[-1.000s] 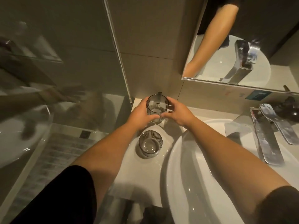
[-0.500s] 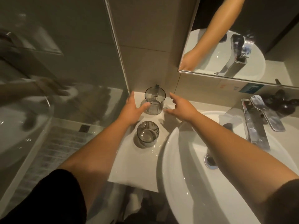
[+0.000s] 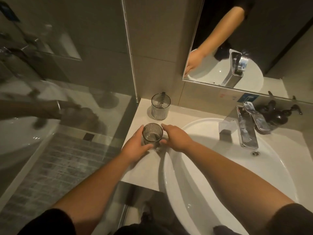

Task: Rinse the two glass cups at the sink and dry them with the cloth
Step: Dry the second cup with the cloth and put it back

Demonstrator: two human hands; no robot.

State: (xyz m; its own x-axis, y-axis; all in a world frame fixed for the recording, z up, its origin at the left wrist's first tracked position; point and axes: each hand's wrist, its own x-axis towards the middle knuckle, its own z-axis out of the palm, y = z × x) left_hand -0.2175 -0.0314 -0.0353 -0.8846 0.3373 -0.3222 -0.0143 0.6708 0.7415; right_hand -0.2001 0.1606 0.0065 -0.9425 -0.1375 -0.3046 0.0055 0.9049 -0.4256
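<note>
Two ribbed clear glass cups stand on the pale counter (image 3: 140,168) left of the basin. The far glass cup (image 3: 160,106) stands alone near the wall corner. My hands are around the near glass cup (image 3: 152,135). My left hand (image 3: 135,147) wraps its left side, with the thumb curled across its lower front. From the right, my right hand (image 3: 176,138) brackets the cup, with the index finger by the rim and the thumb near the base. I see no cloth that I can recognise.
The white sink basin (image 3: 237,175) fills the right, with a chrome faucet (image 3: 245,128) and a drain (image 3: 254,153). Dark pump bottles (image 3: 277,114) stand behind the faucet. A mirror (image 3: 254,31) hangs above. A glass shower partition (image 3: 67,107) borders the counter's left.
Both hands set the far cup down by the wall, let go of it, then drew back and closed around the near cup.
</note>
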